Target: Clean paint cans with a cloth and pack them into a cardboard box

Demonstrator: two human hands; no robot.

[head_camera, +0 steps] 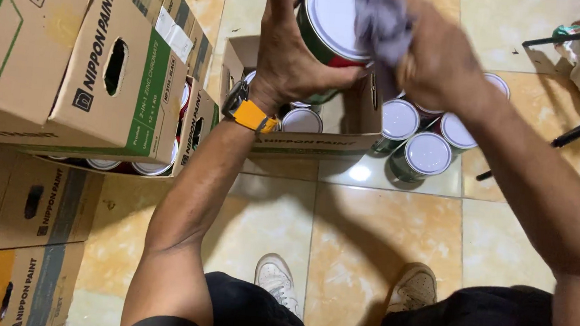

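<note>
Wiping a paint can held up over an open carton

At top centre I see the left hand (292, 53), orange-strapped watch (251, 114) on its wrist, wrapped tight around the side of a green paint can (332, 21), tilting its white lid towards the camera so the right hand (436, 54), closed on a grey cloth (382, 22), can press against it. Below sits the open brown carton (305, 142) with more white-lidded cans; others stand loose (427, 154) on the tiles to its right. Stacked brown cartons with green panels (77, 63) fill the left edge, hand-holes facing outward.
</note>
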